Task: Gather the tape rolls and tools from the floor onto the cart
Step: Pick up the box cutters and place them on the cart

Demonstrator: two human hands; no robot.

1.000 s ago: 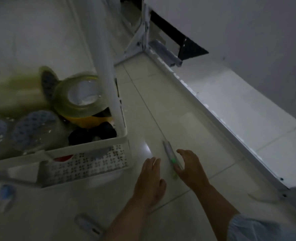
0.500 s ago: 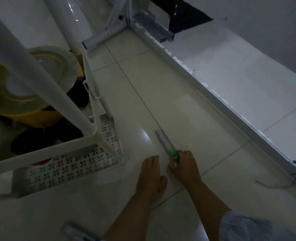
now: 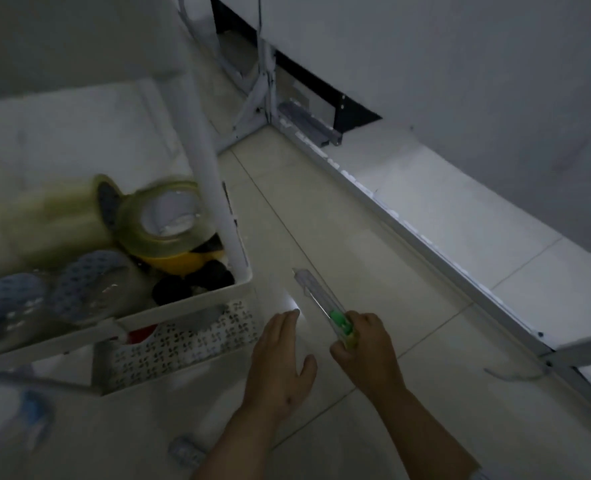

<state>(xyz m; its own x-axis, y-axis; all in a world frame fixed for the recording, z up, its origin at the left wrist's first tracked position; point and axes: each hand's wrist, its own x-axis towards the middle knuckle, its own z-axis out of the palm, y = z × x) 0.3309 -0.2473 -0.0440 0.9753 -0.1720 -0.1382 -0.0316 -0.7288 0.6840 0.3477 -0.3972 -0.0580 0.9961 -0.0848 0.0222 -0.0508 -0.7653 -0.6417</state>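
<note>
Head view: the right hand [image 3: 363,348] has its fingers curled round the green end of a utility knife [image 3: 318,299], whose clear body points away toward the wall. Whether the knife's far tip rests on the floor [image 3: 373,271] or hangs just above it cannot be told from this angle. The left hand [image 3: 282,362] is held flat with straight fingers, holding nothing, just beside the right hand and low over the floor tiles.

To the left stands the cart [image 3: 197,306], a white basket tray with a patterned mesh shelf below it and a white post rising from its corner. Its tray already holds several things: a clear tape roll [image 3: 166,220] lying on a yellow tape roll [image 3: 179,263], black tape rolls [image 3: 197,280] at the near corner, and blue-patterned rolls [image 3: 44,299] further left, blurred. So a good part of the gathering looks done.

The knife is in hand but not yet on the cart; it is near the tray's corner, and carrying it over the rim looks like the step in hand.

Something small and pale blue-grey [image 3: 186,452] lies on the floor by the left forearm at the bottom edge, and another blurred blue object [image 3: 34,414] sits at lower left; either may be a tool left to collect, though both are too blurred to name.
</note>
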